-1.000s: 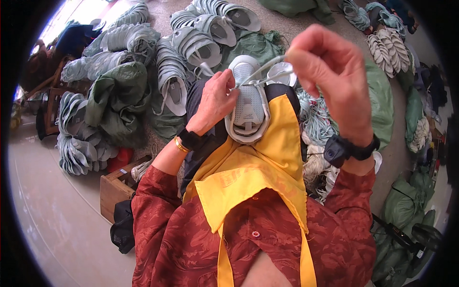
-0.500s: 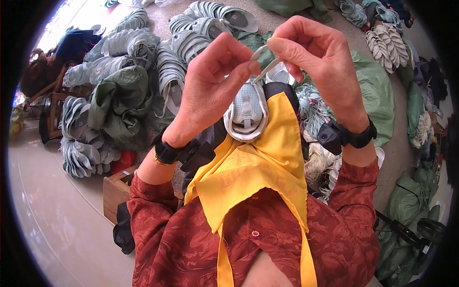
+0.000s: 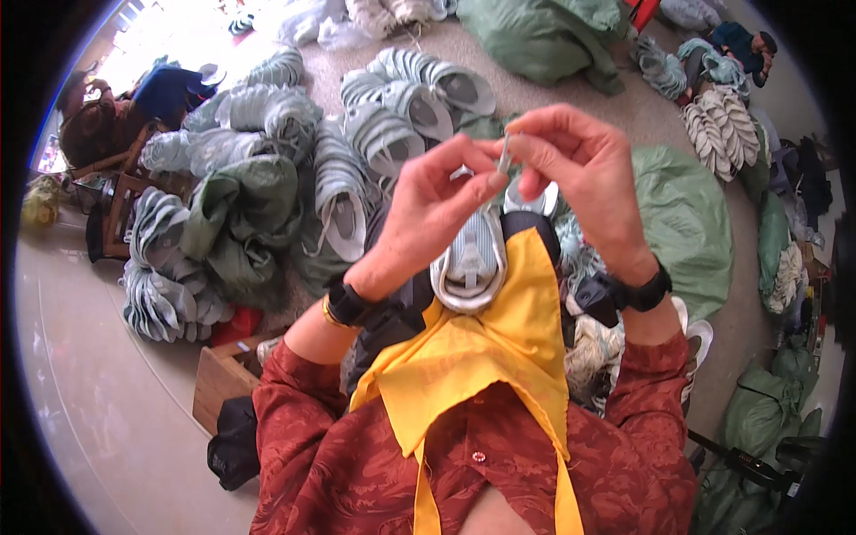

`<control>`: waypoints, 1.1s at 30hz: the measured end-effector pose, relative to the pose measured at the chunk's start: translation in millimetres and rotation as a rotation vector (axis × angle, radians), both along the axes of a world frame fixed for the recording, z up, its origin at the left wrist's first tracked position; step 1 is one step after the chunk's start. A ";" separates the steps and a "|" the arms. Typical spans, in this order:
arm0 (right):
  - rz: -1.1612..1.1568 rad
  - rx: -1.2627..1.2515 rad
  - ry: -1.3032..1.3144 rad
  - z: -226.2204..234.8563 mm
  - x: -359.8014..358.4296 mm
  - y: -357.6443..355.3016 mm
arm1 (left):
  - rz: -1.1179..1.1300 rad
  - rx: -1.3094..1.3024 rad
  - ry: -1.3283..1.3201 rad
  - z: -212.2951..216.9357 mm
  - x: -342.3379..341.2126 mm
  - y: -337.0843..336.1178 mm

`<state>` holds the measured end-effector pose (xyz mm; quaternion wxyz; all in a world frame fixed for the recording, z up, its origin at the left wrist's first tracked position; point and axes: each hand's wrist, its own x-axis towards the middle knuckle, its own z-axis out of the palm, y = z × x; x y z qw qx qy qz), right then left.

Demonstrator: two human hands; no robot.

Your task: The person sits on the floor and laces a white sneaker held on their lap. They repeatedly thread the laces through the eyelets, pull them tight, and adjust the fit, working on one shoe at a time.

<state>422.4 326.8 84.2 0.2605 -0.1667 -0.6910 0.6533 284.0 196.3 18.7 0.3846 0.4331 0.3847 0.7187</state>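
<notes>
A pale shoelace (image 3: 505,160) is pinched between the fingertips of both my hands, held up in front of my lap. My left hand (image 3: 423,205) is closed on it from the left, fingertips almost meeting those of my right hand (image 3: 575,169), which grips it from the right. Below them a light grey-white shoe upper (image 3: 466,272) rests on my yellow apron (image 3: 526,294), its rounded heel end toward me. My hands and wrists cover its far part. Just beyond, another whitish shoe piece (image 3: 532,198) shows partly under my right hand.
Nested rows of grey shoe uppers (image 3: 343,209) lie ahead and left, beside a dark green sack (image 3: 245,214). A wooden box (image 3: 223,379) stands by my left elbow. Green sacking (image 3: 682,232) and bundled laces (image 3: 596,348) lie right. Another person (image 3: 744,49) sits far right.
The lace loop between my hands has been drawn smaller, and my fingertips are closer together. The view has tilted up, so hands and shoe upper appear lower.
</notes>
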 end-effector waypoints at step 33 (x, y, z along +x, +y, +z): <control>-0.060 0.223 -0.025 -20.9 4.7 3.3 | 0.107 -0.402 0.474 -60.9 -21.1 -10.7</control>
